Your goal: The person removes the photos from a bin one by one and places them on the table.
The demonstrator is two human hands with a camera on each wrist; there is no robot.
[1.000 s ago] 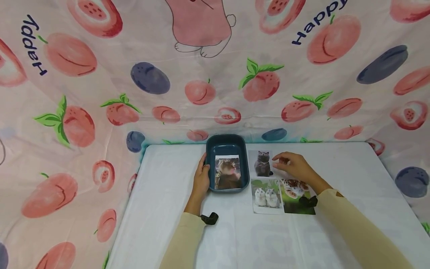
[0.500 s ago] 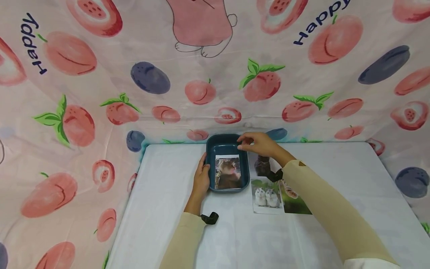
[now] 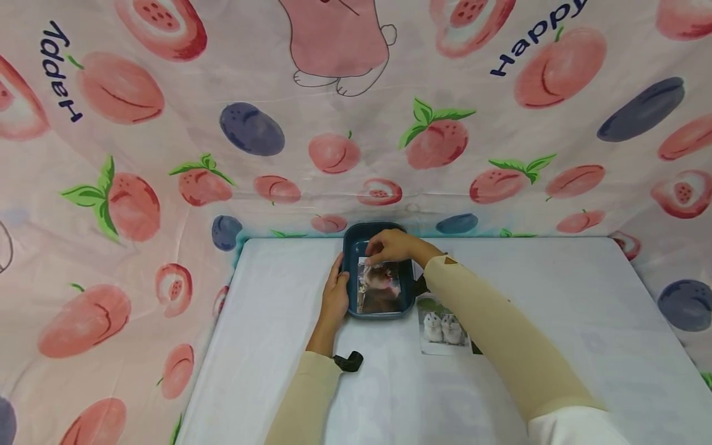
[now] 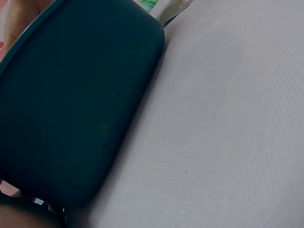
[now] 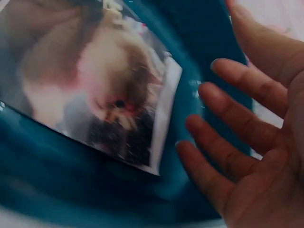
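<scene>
A dark teal tray [image 3: 367,230] stands at the back of the table, and my left hand [image 3: 335,301] grips its left side. In the left wrist view, the outer wall of the tray [image 4: 80,95] fills much of the picture. Inside lies a photo card of a furry animal [image 3: 379,293]. My right hand [image 3: 392,246] is over the tray, at the card's upper edge. In the right wrist view, the fingers of the right hand [image 5: 251,133] are loosely spread beside the photo card [image 5: 90,80], pinching nothing.
A card with two white hamsters [image 3: 443,327] lies right of the tray. My right sleeve [image 3: 495,327] covers most of another card [image 3: 476,348] beside it. A patterned peach cloth [image 3: 334,154] hangs behind the white table [image 3: 267,296].
My right hand has moved left from beside the grey cat card, past the tray's far right corner, to above the card in the tray. My left hand keeps its hold.
</scene>
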